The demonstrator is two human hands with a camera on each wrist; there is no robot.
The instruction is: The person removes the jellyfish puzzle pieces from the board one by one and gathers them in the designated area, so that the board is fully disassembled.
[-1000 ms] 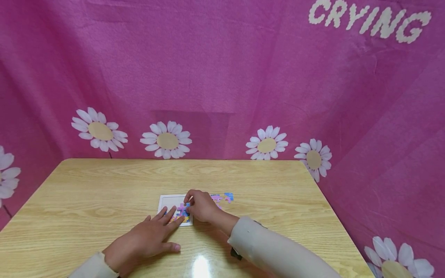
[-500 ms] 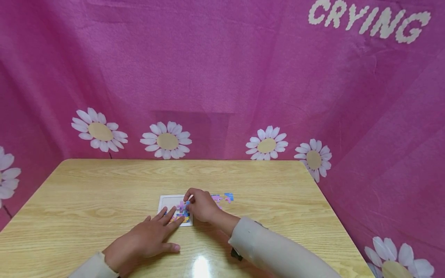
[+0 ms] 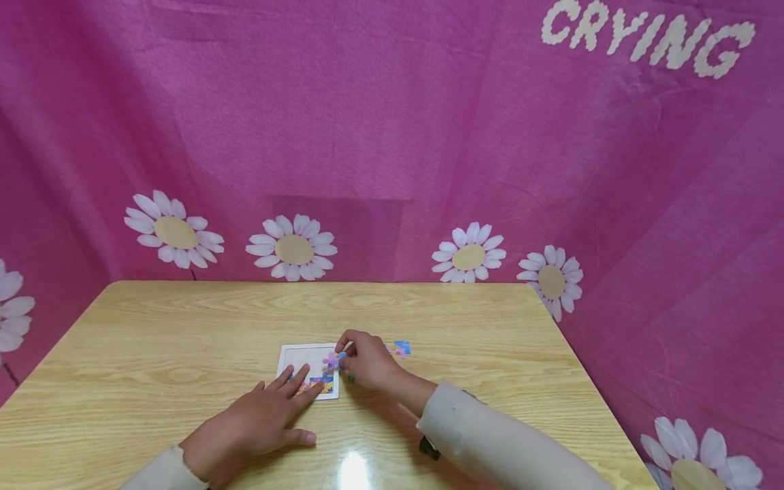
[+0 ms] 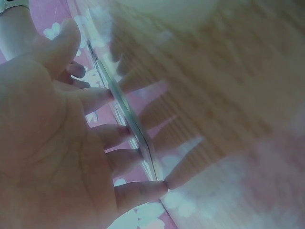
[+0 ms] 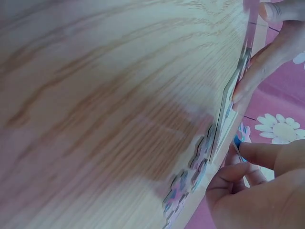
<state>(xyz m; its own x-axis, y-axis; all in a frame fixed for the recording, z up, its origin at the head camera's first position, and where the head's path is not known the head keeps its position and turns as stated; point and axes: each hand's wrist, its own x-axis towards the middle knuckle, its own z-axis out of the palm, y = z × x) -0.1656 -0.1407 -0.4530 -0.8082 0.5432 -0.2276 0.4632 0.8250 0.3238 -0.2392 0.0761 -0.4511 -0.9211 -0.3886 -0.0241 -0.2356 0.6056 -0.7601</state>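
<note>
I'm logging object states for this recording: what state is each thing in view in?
Left hand: spread, partly over the puzzle frame.
Right hand: pinching the held puzzle part.
Held puzzle part: seemingly raised; piece count unclear.
Puzzle frame: flat on the table, partly filled.
Pieces in the frame: along its near side, partly covered.
Loose pieces: right of the frame, some hidden.
Pink curtain: hanging, creased.

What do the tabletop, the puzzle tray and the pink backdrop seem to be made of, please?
Tabletop: wood or wood-look laminate, glossy; it shows grain and a bright reflection.
Puzzle tray: probably cardboard or thin board, smooth and white; its edge looks thin in the right wrist view, but the exact material is unclear.
Pink backdrop: likely fabric, mostly matte; it shows soft folds and wrinkles.
</note>
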